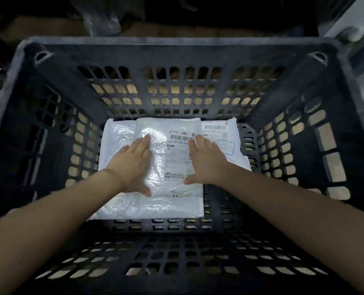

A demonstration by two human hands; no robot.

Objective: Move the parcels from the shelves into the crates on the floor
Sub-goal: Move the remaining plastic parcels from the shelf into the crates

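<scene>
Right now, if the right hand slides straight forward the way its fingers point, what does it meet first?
The right hand lies flat on the top parcel, fingers pointing to the crate's far wall. Sliding on, it would probably cross the shipping label first, then reach that wall; depth is unclear.

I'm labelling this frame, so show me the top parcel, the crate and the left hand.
top parcel (pixel 172 158): head view, on its shipping label.
crate (pixel 176 42): head view, on its far rim.
left hand (pixel 132 165): head view, on its back.
</scene>
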